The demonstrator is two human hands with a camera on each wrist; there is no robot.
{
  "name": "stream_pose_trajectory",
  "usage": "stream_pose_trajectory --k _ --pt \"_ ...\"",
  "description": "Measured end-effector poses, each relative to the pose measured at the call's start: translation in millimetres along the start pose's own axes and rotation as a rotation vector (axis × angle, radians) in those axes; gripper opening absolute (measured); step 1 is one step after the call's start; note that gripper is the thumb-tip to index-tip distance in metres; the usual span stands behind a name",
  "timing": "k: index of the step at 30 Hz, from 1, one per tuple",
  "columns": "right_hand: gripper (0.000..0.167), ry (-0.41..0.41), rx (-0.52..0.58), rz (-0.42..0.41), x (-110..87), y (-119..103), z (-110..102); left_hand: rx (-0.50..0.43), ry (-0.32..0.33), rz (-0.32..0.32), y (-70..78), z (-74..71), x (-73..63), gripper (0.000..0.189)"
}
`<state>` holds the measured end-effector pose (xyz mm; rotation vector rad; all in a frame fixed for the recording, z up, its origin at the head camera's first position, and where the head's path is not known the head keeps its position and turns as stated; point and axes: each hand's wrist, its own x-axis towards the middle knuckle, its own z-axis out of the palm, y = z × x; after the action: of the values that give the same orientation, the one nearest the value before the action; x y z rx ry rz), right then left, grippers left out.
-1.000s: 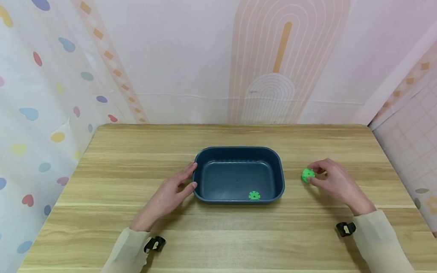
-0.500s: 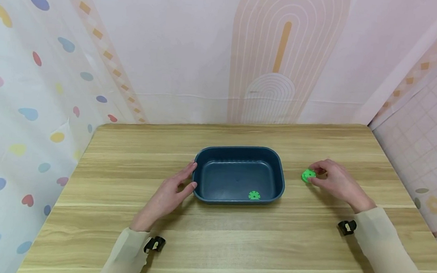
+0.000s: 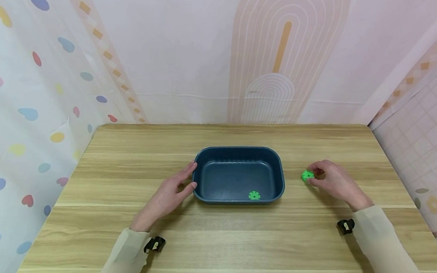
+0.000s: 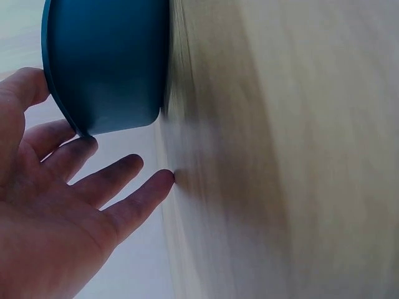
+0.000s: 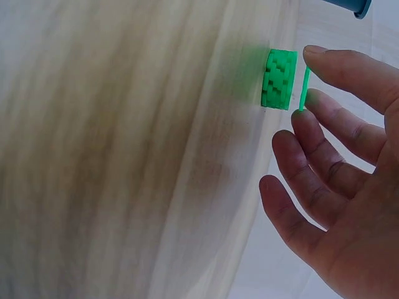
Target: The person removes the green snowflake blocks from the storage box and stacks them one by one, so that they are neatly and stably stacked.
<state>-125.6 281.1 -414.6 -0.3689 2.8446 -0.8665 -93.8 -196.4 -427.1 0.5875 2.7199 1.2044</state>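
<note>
My right hand (image 3: 336, 183) pinches a thin green notched disc (image 5: 304, 89) between thumb and fingertips. In the right wrist view this disc is held edge-on, a small gap above a short stack of green discs (image 5: 278, 80) that stands on the table. From the head view the stack is mostly covered by the held disc. My left hand (image 3: 167, 194) rests its thumb and fingertips against the left end of a dark blue rectangular basin (image 3: 223, 197), the other fingers loosely extended below the rim. Inside the basin, near its front right, lies one green notched disc (image 3: 254, 195).
The basin stands in the middle of a wood-grain table (image 3: 232, 249), with the stack to its right. A patterned curtain (image 3: 182, 56) hangs behind the table and along both sides. Each wrist wears a black camera mount (image 3: 155, 244).
The right hand, with its green disc, has shifted slightly right and then a little back left over the stack. The left hand and the basin stay where they were.
</note>
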Motion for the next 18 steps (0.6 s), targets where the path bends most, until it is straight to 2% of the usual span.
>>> stream_pose_trajectory --k 18 --pt "0.031 0.002 -0.006 -0.006 0.6 1.0 2.0 -0.006 0.003 0.01 -1.0 0.4 0.7 0.061"
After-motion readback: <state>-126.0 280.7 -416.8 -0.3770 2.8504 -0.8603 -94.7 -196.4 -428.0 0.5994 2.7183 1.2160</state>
